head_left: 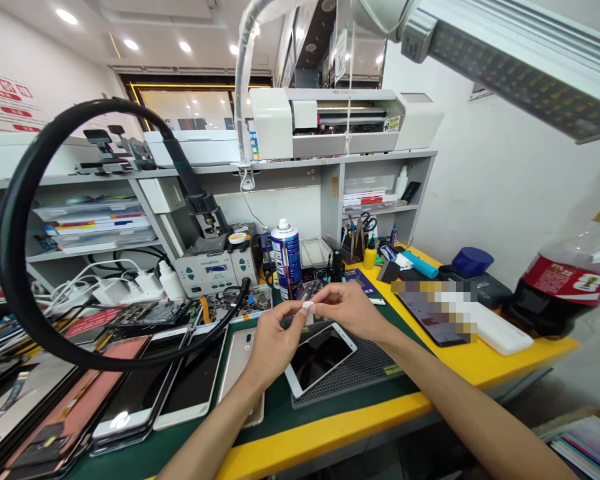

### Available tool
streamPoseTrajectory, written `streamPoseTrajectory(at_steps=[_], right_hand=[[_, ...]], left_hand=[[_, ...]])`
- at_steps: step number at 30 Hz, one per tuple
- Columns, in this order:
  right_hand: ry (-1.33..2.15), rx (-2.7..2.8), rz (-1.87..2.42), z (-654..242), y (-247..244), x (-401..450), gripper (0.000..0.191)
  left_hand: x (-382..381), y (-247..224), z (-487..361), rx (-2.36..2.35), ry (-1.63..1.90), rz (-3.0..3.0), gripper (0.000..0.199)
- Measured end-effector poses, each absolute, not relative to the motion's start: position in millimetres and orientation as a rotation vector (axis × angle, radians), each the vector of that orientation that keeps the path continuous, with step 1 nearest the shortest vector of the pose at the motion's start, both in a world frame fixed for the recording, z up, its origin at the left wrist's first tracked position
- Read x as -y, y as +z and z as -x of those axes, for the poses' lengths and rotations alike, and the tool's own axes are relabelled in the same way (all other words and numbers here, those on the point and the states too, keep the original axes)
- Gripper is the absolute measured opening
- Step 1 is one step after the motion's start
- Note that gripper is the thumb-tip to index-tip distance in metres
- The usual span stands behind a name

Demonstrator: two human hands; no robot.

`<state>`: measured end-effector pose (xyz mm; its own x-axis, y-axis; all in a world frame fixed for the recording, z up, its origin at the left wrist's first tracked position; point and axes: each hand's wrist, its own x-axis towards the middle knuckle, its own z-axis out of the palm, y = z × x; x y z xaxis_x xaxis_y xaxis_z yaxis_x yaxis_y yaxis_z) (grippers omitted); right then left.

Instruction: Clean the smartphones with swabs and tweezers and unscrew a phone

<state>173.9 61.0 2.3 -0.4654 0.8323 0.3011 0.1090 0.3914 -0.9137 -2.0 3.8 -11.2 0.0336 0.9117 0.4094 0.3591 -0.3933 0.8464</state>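
Note:
My left hand [279,337] and my right hand [344,308] meet above the mat, their fingertips pinching a small white piece [307,305] between them. The piece is too small to identify. Below them a white-framed phone [323,357] with a dark screen lies at an angle on a grey perforated mat [370,370]. A gold phone back [235,367] lies under and beside my left forearm. Just behind my hands stands a blue spray can [286,260].
Several phones, including a white one [193,380], lie at left under a thick black hose [20,280]. A hot-air station [215,270] stands behind. At right are a dark phone [433,317], a white power bank [500,327] and a cola bottle [570,273]. A lamp [525,60] hangs above.

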Motion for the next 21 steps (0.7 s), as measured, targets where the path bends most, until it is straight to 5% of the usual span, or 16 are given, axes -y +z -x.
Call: streamPoseTrajectory(at_steps=[21], right_hand=[[1.114,1.843,0.777,-174.1,1.8,-56.4,0.024]], left_hand=[[-1.6,-11.5,2.2,-1.311,1.259,-1.957,0.022]])
